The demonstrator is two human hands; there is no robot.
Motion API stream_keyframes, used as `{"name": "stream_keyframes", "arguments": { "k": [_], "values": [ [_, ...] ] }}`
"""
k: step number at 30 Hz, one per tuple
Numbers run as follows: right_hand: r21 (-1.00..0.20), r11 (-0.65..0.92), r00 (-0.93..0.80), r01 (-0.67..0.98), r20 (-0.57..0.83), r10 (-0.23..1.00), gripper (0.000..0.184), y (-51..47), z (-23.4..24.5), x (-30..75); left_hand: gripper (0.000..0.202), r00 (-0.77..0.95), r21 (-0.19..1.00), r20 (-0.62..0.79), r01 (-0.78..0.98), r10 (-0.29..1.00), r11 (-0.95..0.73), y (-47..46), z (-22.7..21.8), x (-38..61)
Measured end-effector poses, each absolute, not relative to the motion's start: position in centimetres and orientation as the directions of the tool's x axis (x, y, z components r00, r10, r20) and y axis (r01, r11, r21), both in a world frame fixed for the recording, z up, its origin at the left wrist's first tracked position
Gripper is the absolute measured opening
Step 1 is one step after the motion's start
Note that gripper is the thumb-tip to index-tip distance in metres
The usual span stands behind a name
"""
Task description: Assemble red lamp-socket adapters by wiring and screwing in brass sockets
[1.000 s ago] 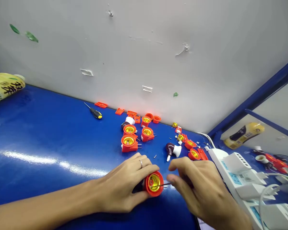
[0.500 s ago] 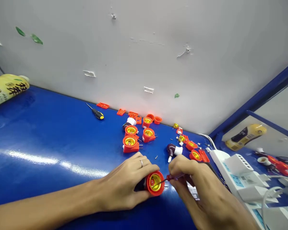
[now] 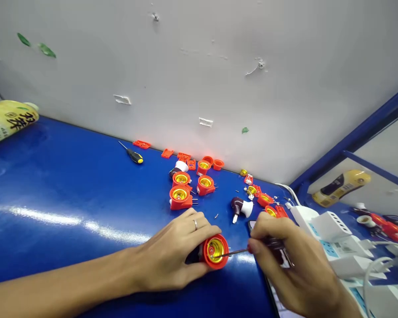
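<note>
My left hand (image 3: 177, 251) is closed around a red lamp socket (image 3: 225, 251), holding it on its side so its brass threaded mouth faces right and toward me. Metal prongs show just past its right edge. In my right hand (image 3: 285, 260) is a screwdriver (image 3: 239, 252), pinched near its red handle end. The thin shaft reaches left, with its tip inside the socket's mouth. Whether the tip touches the inner screw, I cannot tell. Beneath my right hand lies a phone (image 3: 275, 293), partly covered.
Several red sockets (image 3: 181, 204) stand behind my left hand. A brown and white angled socket (image 3: 241, 207) and loose red parts (image 3: 265, 200) lie to the right. A black and yellow screwdriver (image 3: 134, 156) lies farther back. White power strips (image 3: 331, 229) line the right side; a yellow bottle (image 3: 11, 122) lies left.
My right hand has moved right, drawing the screwdriver partly back so more of its shaft shows. More of the phone is uncovered. My left hand and the socket stay nearly in place.
</note>
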State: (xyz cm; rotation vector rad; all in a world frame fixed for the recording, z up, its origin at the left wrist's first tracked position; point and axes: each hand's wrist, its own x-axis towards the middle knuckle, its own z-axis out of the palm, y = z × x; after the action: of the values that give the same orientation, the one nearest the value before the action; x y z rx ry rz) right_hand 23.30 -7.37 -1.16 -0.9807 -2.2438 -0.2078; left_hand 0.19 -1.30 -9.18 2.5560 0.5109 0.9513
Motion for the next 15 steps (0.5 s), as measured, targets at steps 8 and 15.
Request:
{"name": "stream_keyframes", "arguments": {
  "k": [8, 15],
  "values": [
    [-0.094, 0.705, -0.504, 0.703, 0.634, 0.587, 0.011, -7.1, -1.8, 23.3, 0.038, 0.721, 0.444, 0.541, 0.192, 0.432, -0.875, -0.9, -9.4, 0.2],
    [-0.114, 0.715, -0.549, 0.69, 0.562, 0.619, 0.01, -6.2, -2.1, 23.1, 0.033, 0.726, 0.428, 0.547, 0.186, 0.417, -0.885, -1.1, -9.4, 0.3]
  ]
}}
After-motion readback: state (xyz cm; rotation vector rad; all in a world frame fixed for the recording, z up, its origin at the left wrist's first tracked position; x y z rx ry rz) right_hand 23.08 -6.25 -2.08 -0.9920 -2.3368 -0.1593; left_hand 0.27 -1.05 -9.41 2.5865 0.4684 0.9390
